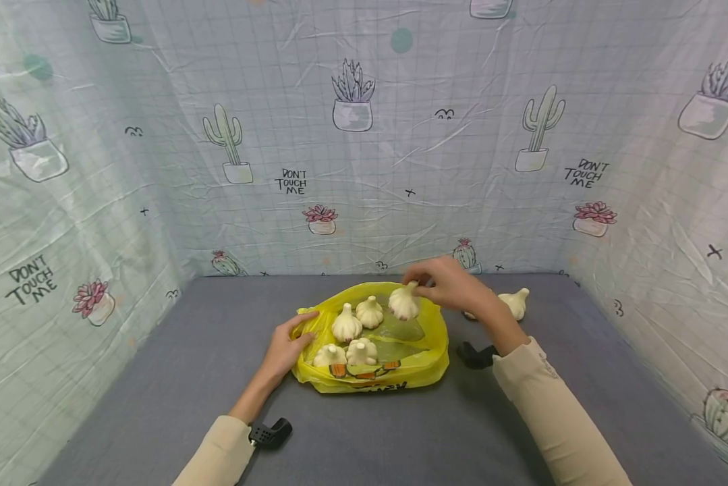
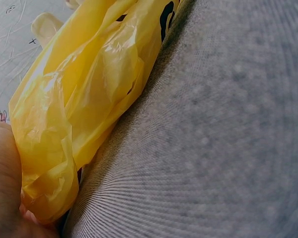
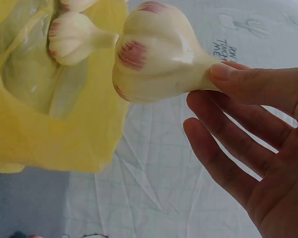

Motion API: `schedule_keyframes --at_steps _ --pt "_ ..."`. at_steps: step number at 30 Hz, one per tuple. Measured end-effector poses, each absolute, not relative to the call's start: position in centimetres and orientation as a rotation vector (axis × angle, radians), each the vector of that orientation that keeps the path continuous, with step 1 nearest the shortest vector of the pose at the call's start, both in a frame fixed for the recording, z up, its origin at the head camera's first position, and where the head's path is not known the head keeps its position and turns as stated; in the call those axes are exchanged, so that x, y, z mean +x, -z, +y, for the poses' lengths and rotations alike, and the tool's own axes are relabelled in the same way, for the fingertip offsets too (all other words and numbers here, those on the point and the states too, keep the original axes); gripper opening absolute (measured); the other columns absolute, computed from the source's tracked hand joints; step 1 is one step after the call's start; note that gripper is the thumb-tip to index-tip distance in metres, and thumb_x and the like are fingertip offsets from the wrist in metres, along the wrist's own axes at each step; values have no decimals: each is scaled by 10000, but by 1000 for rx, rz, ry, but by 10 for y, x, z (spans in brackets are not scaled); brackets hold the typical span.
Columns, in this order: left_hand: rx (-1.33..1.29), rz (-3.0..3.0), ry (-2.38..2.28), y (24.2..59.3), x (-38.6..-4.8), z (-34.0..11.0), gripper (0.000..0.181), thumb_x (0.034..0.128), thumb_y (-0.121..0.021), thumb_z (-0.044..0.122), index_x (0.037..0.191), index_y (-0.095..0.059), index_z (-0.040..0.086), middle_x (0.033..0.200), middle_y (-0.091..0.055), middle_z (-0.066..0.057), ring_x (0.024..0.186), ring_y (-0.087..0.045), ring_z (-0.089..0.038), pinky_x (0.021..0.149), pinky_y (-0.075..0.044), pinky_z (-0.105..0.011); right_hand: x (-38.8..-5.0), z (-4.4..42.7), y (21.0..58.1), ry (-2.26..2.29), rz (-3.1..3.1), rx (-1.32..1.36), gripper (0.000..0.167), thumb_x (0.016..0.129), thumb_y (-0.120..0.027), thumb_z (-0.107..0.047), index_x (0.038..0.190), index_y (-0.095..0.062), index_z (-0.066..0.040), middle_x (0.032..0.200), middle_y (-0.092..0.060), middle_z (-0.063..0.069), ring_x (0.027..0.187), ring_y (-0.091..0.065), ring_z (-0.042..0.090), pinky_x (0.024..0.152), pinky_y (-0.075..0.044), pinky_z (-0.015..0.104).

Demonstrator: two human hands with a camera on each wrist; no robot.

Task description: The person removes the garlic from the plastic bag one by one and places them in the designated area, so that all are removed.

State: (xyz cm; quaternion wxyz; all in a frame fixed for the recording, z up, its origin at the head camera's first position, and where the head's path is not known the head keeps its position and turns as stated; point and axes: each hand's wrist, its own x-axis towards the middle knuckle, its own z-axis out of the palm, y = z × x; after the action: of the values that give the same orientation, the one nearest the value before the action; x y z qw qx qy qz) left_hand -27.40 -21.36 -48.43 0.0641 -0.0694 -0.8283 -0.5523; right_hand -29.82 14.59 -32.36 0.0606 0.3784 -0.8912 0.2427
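Observation:
A yellow plastic bag [image 1: 372,389] lies with its mouth spread wide on the table, orange and black print along its front. Several garlic bulbs [image 1: 346,324] sit inside, mostly in its left half. My right hand [image 1: 455,283] pinches another garlic bulb [image 3: 154,54] by its stem, over the bag's back right part; pinkish streaks mark its skin. At the bag's left rim, my left hand [image 1: 287,344] grips the yellow plastic between thumb and fingers. The left wrist view shows the crumpled side of the bag [image 2: 89,99] against that hand, whose fingertips are mostly hidden.
Behind my right forearm lies a garlic bulb [image 1: 515,303] on the grey table [image 1: 376,439], with part of another showing beside it. A patterned cloth [image 1: 364,155] rises behind the table and along both sides. A black device is strapped to each wrist.

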Motion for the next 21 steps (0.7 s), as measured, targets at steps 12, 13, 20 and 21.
schedule_keyframes --at_steps 12,13,20,21 --pt "-200 -2503 1658 485 -276 -213 434 990 -635 90 1415 -649 182 1525 -570 -88 1520 -395 -313 1231 -333 -559 -282 171 323 -795 -2650 1024 218 951 -718 -76 1160 -765 -119 1078 -773 47 931 -717 190 826 -622 380" --pt "-201 -2504 1655 485 -276 -213 434 991 -634 89 1415 -649 181 1524 -571 -88 1519 -398 -313 1229 -336 -559 -280 173 323 -804 -2648 1018 216 953 -717 -78 1160 -766 -116 1081 -773 49 936 -719 195 827 -623 381" --pt "-199 -2509 1656 486 -276 -213 433 993 -634 92 1416 -647 185 1533 -561 -94 1520 -393 -319 1222 -346 -560 -272 188 324 -861 -2650 941 197 954 -719 -81 1138 -771 -130 1064 -775 50 960 -722 216 841 -622 402" --pt "-199 -2509 1656 486 -276 -213 432 993 -634 92 1415 -648 183 1534 -559 -95 1521 -392 -320 1223 -344 -559 -271 190 324 -866 -2650 934 196 954 -719 -82 1137 -771 -132 1061 -776 51 961 -722 218 842 -622 405"
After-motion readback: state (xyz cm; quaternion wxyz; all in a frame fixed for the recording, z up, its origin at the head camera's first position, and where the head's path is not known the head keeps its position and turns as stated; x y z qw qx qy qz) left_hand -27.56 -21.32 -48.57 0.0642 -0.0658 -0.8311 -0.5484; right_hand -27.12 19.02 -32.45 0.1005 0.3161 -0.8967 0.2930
